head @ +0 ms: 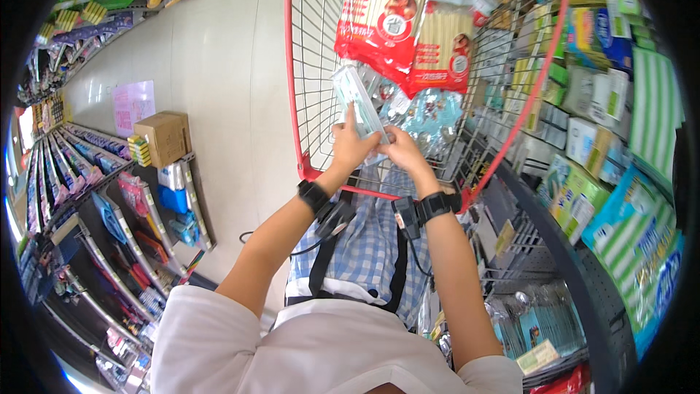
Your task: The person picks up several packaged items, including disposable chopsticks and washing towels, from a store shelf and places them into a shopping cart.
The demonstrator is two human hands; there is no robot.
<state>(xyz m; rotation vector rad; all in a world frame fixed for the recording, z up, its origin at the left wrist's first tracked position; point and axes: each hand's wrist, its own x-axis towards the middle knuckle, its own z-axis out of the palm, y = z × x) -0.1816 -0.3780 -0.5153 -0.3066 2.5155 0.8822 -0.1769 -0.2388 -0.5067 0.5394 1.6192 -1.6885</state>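
A long, narrow clear plastic package (358, 104) with pale blue-green contents is tilted over the near end of a wire shopping cart (298, 87). My left hand (350, 145) grips its lower left side, index finger stretched along the top face. On the lower right edge, the fingers of my right hand (403, 149) pinch the same package, close to my left thumb. Just beyond it in the cart lie a large pack of disposable chopsticks (383, 11) and a second chopstick pack (444, 44). Beneath them, shiny blue patterned plastic packs (429, 115) are partly covered.
The cart has a red rim (541, 87). Close on the right runs a shelf edge (547, 230) with packaged goods, including green-striped packs (640, 241). Pale floor (235, 82) stretches to the left. A cardboard box (164, 139) tops the left-hand shelving.
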